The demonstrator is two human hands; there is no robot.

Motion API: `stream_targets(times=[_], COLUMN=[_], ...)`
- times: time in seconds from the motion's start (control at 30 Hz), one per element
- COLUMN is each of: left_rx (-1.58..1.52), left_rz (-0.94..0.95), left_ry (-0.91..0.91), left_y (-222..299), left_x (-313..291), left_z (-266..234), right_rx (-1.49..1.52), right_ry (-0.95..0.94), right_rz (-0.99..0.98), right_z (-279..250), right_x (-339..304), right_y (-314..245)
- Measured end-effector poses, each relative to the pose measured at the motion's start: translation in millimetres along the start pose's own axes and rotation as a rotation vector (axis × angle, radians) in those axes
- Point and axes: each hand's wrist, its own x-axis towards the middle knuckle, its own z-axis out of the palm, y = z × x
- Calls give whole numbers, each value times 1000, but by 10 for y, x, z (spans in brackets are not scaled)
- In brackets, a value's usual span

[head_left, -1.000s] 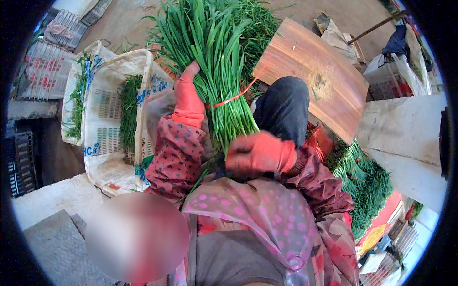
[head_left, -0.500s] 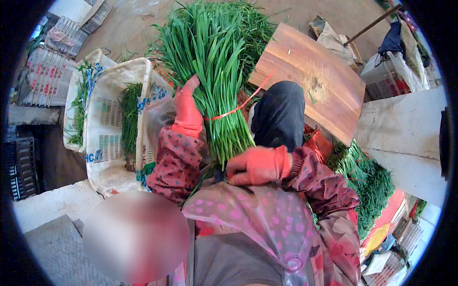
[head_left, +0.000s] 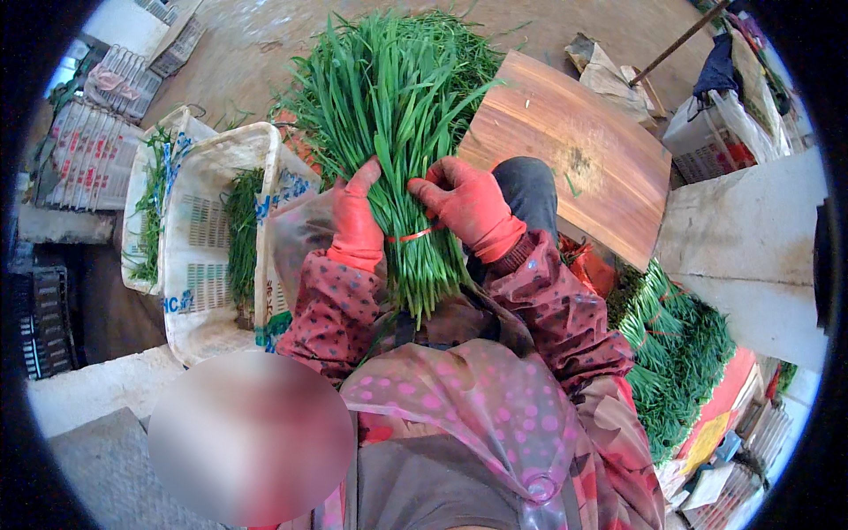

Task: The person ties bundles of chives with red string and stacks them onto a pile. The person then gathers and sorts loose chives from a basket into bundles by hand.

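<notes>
A thick bunch of long, flat-leaved chives (head_left: 415, 265) stands in front of my body, leaves fanning away and pale cut ends toward me. A thin red tie (head_left: 413, 235) circles its lower part. My left hand (head_left: 357, 216), in a red glove, grips the bunch's left side just above the tie, thumb on the leaves. On the right side, my right hand (head_left: 471, 205), gloved in red too, has its fingers bent and closed against the leaves above the tie. Its fingertips are partly hidden among the leaves.
White plastic crates (head_left: 199, 256) with some greens stand to the left. A wooden board (head_left: 574, 150) lies right of my knee (head_left: 528, 190). Loose greens (head_left: 450, 53) are heaped beyond the bunch. More tied bunches (head_left: 680, 353) lie at the lower right beside a pale wall (head_left: 751, 256).
My right hand has moved from the cut ends up to the leaves above the tie. The red tie's loose end no longer sticks out to the right. My left hand stays on the bunch.
</notes>
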Motion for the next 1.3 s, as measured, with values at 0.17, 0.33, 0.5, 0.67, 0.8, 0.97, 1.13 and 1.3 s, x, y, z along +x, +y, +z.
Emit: stream_targets(times=[0.17, 0.33, 0.5, 0.67, 0.8, 0.97, 1.13, 1.3], left_rx=[-161, -299, 17, 367, 734, 1376, 1548, 1337], left_rz=[-100, -53, 68, -18, 183, 266, -40, -35], left_ry=[27, 24, -56, -278, -704, -954, -791, -779], left_y=[20, 96, 448, 971, 1270, 1128, 778, 848], left_x=[21, 89, 203, 131, 107, 102, -35, -56], left_z=[-191, -201, 20, 550, 734, 332, 111, 193], right_rx=[326, 193, -331, -314, -154, 157, 604, 659], right_ry=[-375, -391, 12, -233, 31, -6, -354, -354], right_rz=[-694, -401, -429, -179, -510, -473, 49, -60], right_z=[116, -268, -251, 12, 123, 245, 121, -50], right_x=[-550, -592, -153, -195, -230, -411, -500, -605], right_y=[-182, -348, 23, 54, 264, 238, 217, 38])
